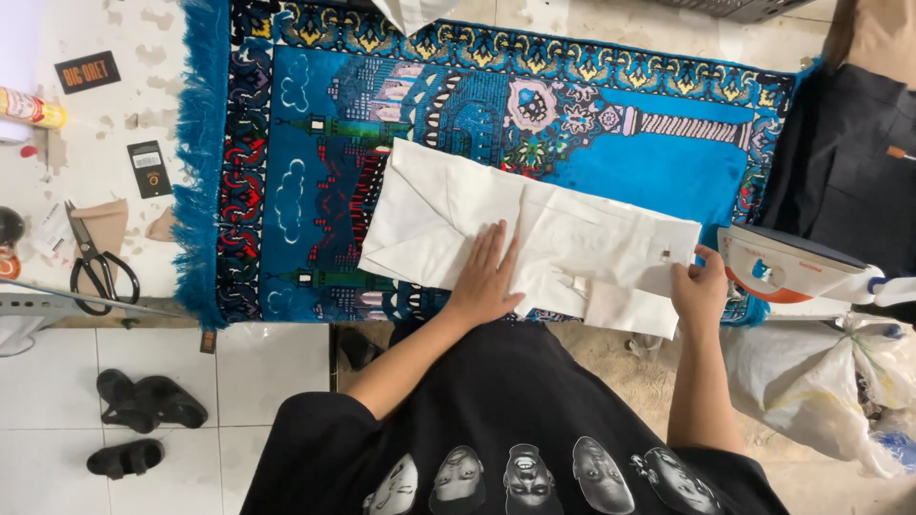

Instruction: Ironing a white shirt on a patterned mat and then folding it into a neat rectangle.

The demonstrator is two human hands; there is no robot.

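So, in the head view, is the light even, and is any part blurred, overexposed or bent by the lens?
In the head view the light is soft and even, with only a faint shadow under the left hand; the white garment is bright, yet its folds stay readable; the right hand and the iron are sharp; the rug edges bow slightly, a wide-lens effect.

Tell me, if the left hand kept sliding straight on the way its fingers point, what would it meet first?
The left hand lies flat on the folded white garment, fingers pointing away from the person. Going straight on, it would cross more white cloth, then probably reach the garment's far edge and the blue patterned rug.
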